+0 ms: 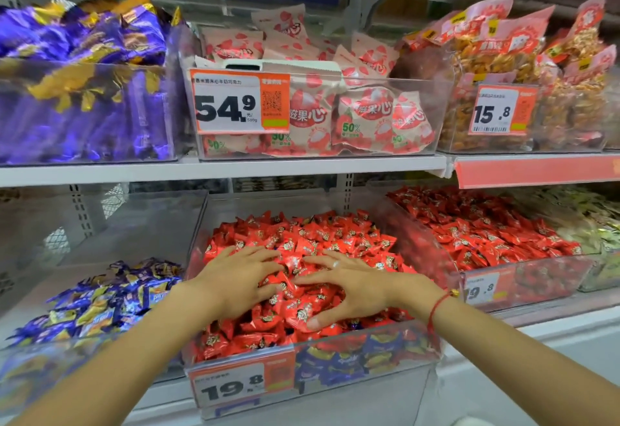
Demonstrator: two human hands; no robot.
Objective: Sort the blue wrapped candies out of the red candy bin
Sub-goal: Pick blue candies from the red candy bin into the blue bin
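While both my hands lie flat on the red candies (335, 234), my left hand (240, 279) and right hand (347, 286) have the grip spread and hold nothing. The blue candies (339, 357) show low behind the front wall of the red bin (436, 294), under the red ones. I judge much sorting is left; the blue bin (30, 363) waits beside.

Two bare forearms are seen, no sleeves visible on either. The left hand (240, 278) is worn plain: no ring, no band at the wrist. On the right hand (352, 286) a thin pale ring (335, 263) is worn on one of the fingers (320, 259). A thin red string bracelet (436, 308) is looped round the right wrist, with a small gold-coloured bead (454, 292) at its 1 o'clock end.
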